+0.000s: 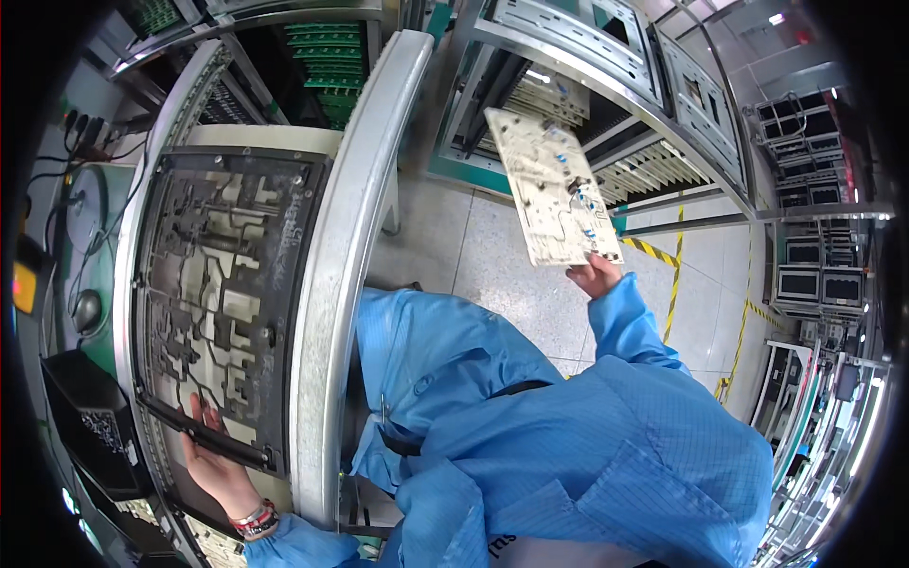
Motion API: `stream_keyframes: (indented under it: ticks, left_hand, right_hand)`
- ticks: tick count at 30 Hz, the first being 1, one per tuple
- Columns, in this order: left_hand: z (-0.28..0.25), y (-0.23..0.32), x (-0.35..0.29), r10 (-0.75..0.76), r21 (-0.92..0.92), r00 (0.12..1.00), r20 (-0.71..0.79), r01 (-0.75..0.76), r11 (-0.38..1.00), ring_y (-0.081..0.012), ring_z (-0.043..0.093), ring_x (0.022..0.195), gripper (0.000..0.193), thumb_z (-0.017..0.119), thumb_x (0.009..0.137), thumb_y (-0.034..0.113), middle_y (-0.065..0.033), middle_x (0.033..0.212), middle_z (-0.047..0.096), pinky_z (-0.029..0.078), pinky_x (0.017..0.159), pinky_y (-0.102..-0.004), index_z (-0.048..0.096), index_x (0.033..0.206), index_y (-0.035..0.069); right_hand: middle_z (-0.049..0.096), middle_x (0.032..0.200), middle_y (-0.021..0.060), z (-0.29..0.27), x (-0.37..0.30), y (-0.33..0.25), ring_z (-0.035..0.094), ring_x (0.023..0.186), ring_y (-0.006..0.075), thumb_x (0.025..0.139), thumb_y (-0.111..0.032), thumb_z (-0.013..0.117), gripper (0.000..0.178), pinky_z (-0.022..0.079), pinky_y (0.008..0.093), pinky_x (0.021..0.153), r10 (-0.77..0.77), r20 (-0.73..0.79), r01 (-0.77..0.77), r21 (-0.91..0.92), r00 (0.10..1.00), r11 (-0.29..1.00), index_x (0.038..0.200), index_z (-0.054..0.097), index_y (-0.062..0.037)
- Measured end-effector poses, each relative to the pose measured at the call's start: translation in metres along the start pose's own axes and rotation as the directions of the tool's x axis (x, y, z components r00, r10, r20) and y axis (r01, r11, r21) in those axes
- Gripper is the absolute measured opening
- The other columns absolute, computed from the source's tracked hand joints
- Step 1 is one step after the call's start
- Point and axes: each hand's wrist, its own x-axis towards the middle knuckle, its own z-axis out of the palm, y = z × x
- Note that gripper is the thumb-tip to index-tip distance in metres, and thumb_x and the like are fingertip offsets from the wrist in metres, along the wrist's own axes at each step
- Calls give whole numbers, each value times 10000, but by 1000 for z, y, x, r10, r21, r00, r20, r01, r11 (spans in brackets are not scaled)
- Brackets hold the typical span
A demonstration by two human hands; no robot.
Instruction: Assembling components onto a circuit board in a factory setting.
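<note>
My right hand (597,275) pinches the lower corner of a pale cream circuit board (544,194) with blue and dark parts on it. The board is held up, tilted, in front of an open rack. Down at the left, my left hand (213,464) grips the near edge of a black soldering pallet (275,312), its fingers reaching past a dark bar along that edge. Openings in the pallet show lighter surfaces beneath. The pallet lies between two metal rails, the nearer being a broad silver rail (355,237).
A metal rack (606,133) holding several upright boards stands beyond my right hand. Green boards (327,66) sit in another rack at the far left. Cables and a black mouse (87,310) lie on the bench left of the pallet. Yellow-black tape (653,251) marks the floor.
</note>
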Motion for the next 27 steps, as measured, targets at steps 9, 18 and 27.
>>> stream_keyframes:
  ticks: [9,18,27]
  left_hand:
    - [-50,-9,-6,-38,-133,979,199,66,989,-277,514,1104,388,367,945,222,-161,1248,512,409,948,-374,431,1256,-2]
    - [-18,-20,-20,-29,-137,991,134,47,989,-266,554,1015,393,312,931,230,-151,1119,598,398,909,-359,530,1114,-41]
    - [-30,-15,-29,-45,-179,997,64,56,982,-168,557,923,314,385,924,251,-51,1017,623,400,834,-287,554,1109,61]
  right_hand:
    - [504,1259,180,23,-23,-43,503,1154,299,764,-163,622,678,349,444,1036,302,609,-529,231,733,817,1363,338,-21]
    - [379,1388,189,280,44,-34,398,1260,343,787,-117,617,692,314,452,1060,264,628,-235,-131,732,963,1387,287,-14]
    - [577,1152,106,452,158,66,567,986,207,861,-100,577,473,460,335,776,288,623,-11,-410,728,912,1295,406,-20]
